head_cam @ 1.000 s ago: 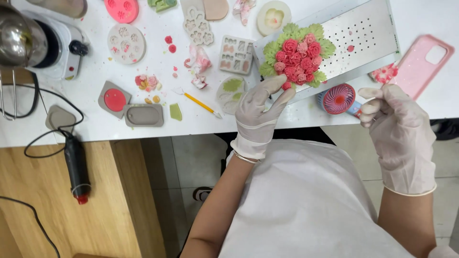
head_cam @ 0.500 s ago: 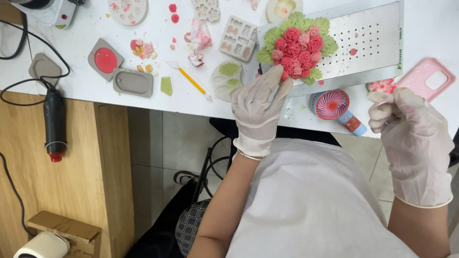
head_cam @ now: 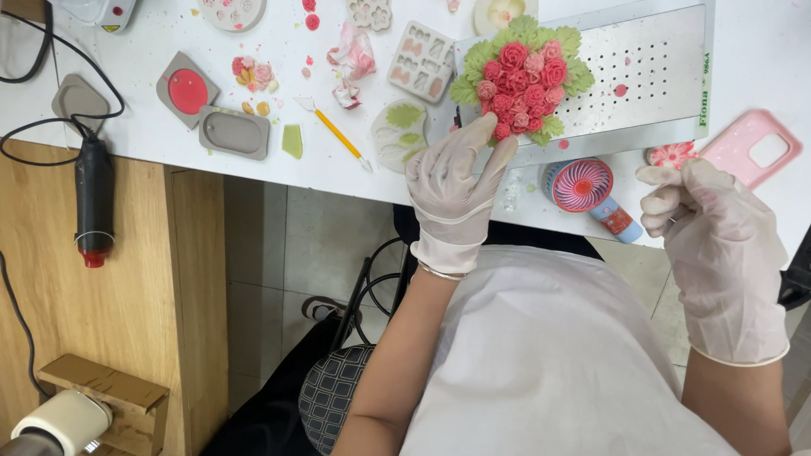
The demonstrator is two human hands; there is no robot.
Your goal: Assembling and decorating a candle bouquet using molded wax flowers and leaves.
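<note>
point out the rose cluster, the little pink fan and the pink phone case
rose cluster (head_cam: 524, 80), head view, on the red roses at its middle
little pink fan (head_cam: 581, 185), head view, on the round spiral grille
pink phone case (head_cam: 748, 148), head view, on its flat back beside the camera cutout

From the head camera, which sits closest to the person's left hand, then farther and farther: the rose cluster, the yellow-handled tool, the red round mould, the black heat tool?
From the left hand:
1. Rose cluster, touching the fingertips, just above.
2. Yellow-handled tool, on the white table to its left.
3. Red round mould, farther left.
4. Black heat tool, farthest, over the wooden surface at the far left.
</note>
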